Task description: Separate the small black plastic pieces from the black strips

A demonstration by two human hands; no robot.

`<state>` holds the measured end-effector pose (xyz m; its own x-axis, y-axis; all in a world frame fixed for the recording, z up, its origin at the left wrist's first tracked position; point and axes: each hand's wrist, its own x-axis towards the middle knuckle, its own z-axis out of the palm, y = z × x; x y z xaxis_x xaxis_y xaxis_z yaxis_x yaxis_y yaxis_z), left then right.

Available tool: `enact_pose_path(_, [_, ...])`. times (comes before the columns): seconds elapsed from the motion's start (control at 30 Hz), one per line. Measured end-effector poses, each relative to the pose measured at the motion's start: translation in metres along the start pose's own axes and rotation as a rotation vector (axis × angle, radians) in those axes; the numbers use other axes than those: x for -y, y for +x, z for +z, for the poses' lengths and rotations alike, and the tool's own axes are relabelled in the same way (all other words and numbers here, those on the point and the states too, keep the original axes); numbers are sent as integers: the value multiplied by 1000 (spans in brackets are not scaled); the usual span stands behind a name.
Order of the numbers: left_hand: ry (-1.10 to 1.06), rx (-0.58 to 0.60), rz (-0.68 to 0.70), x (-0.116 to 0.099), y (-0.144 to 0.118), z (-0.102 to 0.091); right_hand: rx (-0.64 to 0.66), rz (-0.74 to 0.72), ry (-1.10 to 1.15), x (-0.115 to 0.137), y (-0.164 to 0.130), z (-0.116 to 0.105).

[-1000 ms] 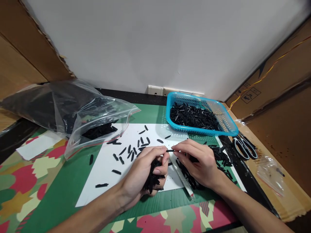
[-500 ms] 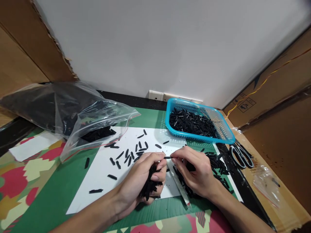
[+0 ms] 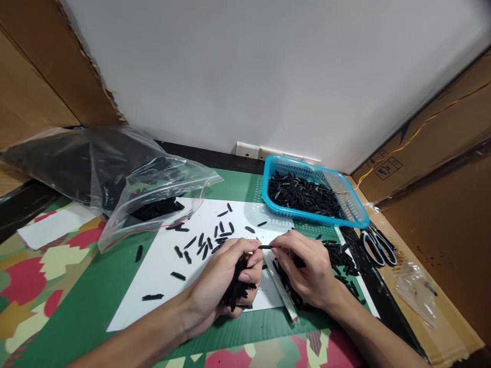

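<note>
The left hand [image 3: 226,276] lies low in the middle of the view with its fingers clenched around a bundle of short black plastic strips [image 3: 237,289], whose ends stick out below the palm toward 6 o'clock. Its thumb and forefinger also pinch one end of a single thin black strip [image 3: 265,247], which lies level between the two hands. The right hand [image 3: 307,266], at 3 o'clock from the left one, grips the other end of that strip with its fingertips, the remaining fingers curled over a loose heap of black strips [image 3: 337,255] on the counter [image 3: 84,306]. Both hands rest over a white paper sheet [image 3: 161,276] spread on the green patterned counter covering; scattered black strips [image 3: 203,243] lie on the sheet at 10 o'clock from the left hand. A slim white stick with a red tip [image 3: 282,291] lies slanted on the sheet between the wrists. At 1 o'clock from the right hand stands a turquoise plastic mesh basket [image 3: 356,217] holding many black strips. A clear zip bag [image 3: 115,174] filled with dark pieces lies at 10 o'clock, its mouth open toward the sheet. A pair of black-handled scissors [image 3: 378,245] lies at 3 o'clock, just beside the basket.
</note>
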<state>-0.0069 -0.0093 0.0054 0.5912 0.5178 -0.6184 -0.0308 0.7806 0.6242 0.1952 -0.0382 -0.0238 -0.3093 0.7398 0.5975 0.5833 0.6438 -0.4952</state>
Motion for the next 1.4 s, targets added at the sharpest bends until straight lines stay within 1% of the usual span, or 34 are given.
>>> enact_pose_path(0.3, [-1, 24, -7, -1, 1, 0, -11, -9, -21, 1, 1, 1])
enact_pose_path(0.5, [3, 13, 10, -2, 1, 1, -13, -32, -29, 1, 1, 1])
enact_pose_path(0.67, [38, -3, 23, -1, 2, 2, 1, -29, -54, 1, 0, 0])
enact_pose_path(0.77, [98, -17, 63, 0, 2, 3, 22, -39, -90, -1, 0, 1])
enact_pose_path(0.9, [177, -19, 128, 3, 3, 5, 25, -96, -186, -4, -2, 2])
enact_pose_path(1.0, [193, -31, 149, 4, 3, 6, 10, -189, -272, -5, -5, 3])
enact_pose_path(1.1, [173, -20, 122, 4, 4, 5, 9, -280, -346, -4, -7, 2])
enact_pose_path(1.17, [157, -8, 87, 5, 4, 4, 8, -306, -373, -2, -7, 3])
enact_pose_path(1.27, [149, 5, 55, 7, 5, 3, -28, -292, -361, 2, -6, 7])
enact_pose_path(1.4, [124, 6, 47, 9, 6, 2, -146, -163, -265, 5, -3, 12])
